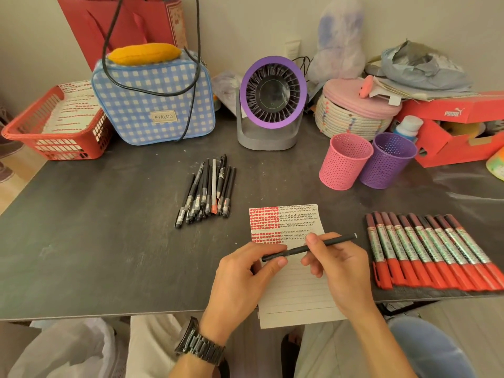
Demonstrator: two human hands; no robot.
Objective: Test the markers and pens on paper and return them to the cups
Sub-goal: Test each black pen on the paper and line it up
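Black and slim, a single black pen (294,251) lies across both hands, just above a sheet of lined white paper (297,296) at the near edge of the dark grey table (109,241). The left hand (245,271) pinches the pen's left end between thumb and fingers. The right hand (338,266) is curled round the barrel, whose far end sticks out past its knuckles. This looks like a cap being pulled off or pushed on, though I cannot tell which from this view.

Just beyond the hands, the top of the paper is crowded with rows of red blots and small black scribbles. The lined part under the hands is bare. So a good deal of testing appears done.

Beyond the left hand lies a loose pile of black pens (207,192). Just beside the right hand, on its outer side, a row of red markers (431,252) lies side by side. Well beyond the right hand stand a pink perforated metal cup (345,162) and a purple perforated metal cup (387,162), touching each other. No pen or marker shows above either rim.

In my judgement the returning has not started. Every pen and marker on the table has yet to go into a cup, and the pen in hand is mid-test.
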